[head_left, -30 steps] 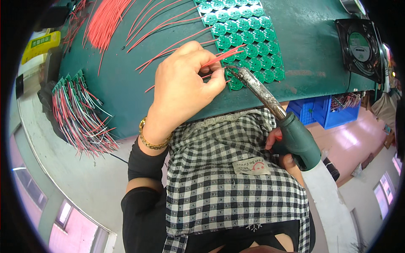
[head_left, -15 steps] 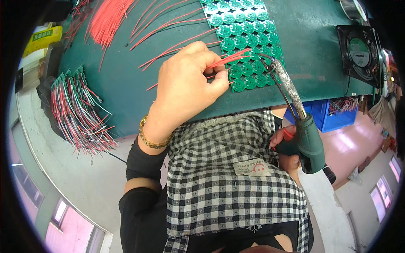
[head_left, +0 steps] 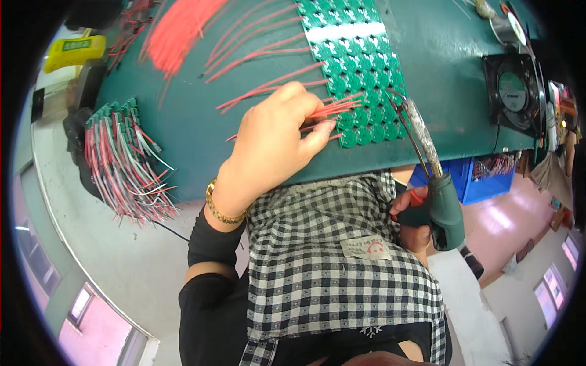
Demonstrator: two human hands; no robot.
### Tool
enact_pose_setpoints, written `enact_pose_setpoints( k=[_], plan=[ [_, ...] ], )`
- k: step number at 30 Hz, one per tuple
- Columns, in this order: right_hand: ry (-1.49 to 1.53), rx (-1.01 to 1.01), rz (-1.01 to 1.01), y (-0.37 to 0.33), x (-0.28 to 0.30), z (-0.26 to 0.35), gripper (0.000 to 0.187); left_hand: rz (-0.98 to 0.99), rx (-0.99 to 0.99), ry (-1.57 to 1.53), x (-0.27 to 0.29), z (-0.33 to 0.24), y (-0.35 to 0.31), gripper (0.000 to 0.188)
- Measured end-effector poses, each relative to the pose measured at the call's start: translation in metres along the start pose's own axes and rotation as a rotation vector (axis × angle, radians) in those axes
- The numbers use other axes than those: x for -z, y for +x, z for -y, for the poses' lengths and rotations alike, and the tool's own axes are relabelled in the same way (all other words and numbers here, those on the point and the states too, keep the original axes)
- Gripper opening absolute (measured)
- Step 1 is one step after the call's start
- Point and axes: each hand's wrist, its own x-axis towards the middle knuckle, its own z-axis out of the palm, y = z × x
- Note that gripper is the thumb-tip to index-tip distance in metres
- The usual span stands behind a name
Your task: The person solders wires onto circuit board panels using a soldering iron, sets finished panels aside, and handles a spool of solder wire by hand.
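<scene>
My left hand [head_left: 274, 140] is closed in a pinch on several red wires [head_left: 336, 110], whose free ends reach over the lower rows of a green circuit board panel [head_left: 364, 116]. The panel carries rows of round boards. More red wires run leftward from its left edge, some passing under my hand. My right hand [head_left: 418, 238] grips the green handle of a soldering iron [head_left: 448, 210], partly hiding the fingers. The iron's tip, with a thin metal guide beside the barrel, points at the panel's right side, apart from the held wire ends.
A pile of red wires [head_left: 180, 33] lies at the far left. Wired boards in a bundle [head_left: 125, 161] hang over the table's left edge. At right stand a black fan [head_left: 514, 94] and a solder spool [head_left: 508, 29]; a blue bin [head_left: 479, 183] sits below the table edge.
The whole view has shifted slightly, so the panel sits lower. The held wire ends have come nearer to me, and the gap between them and the iron's tip has widened.
</scene>
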Motion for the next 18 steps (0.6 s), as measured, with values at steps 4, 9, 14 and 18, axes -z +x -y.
enact_pose_setpoints(
  k=[4,9,14,18],
  plan=[
    [-0.010,0.043,-0.045,0.003,0.005,-0.002,0.092,-0.294,-0.048,0.090,0.049,0.012,0.010,0.011],
    [0.070,0.152,0.098,0.022,0.001,0.002,0.079,-0.510,0.080,0.448,0.081,0.061,0.044,0.024],
    [0.103,0.109,0.168,0.036,-0.005,0.016,0.085,-0.480,0.216,0.516,0.078,0.088,0.065,0.035],
    [0.106,0.108,0.188,0.043,-0.007,0.020,0.088,-0.491,0.105,0.541,0.080,0.098,0.073,0.029]
  ],
)
